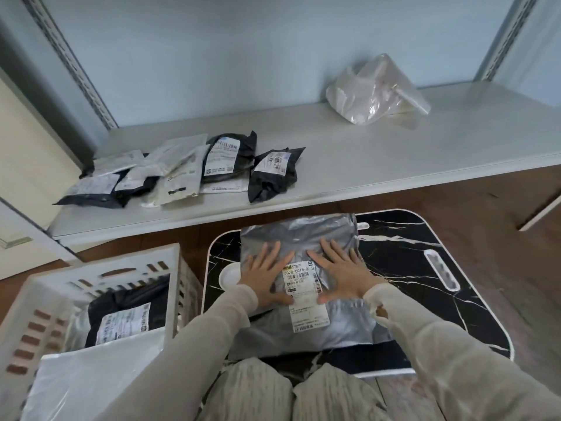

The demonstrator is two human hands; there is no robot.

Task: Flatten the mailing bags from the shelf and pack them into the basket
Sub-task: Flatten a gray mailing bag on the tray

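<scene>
Head camera looks down on a grey mailing bag (299, 238) lying flat on a small black marbled table (425, 238). Both hands press on it with fingers straight and spread: the left hand (265, 276) on the bag's left half, the right hand (341, 273) on its right half, thumbs touching a white shipping label (303, 294) between them. The label's small print is too blurred to read beyond a few large characters. The bag's near edge is partly hidden by the forearms in pale sleeves.

Just left of the table stands a white slatted basket (39, 299), cut off by the frame's lower left corner. Inside it lie a black bag (127, 302) with a label and a white bag (91, 378) over its near end; anything beneath them is hidden.

Beyond the table, a white shelf (394, 153) carries a heap of black and white mailing bags (188, 168) at its left, overlapping so their count is hard to tell. A crumpled clear plastic bag (376, 92) sits well apart at the right, its contents unclear.
</scene>
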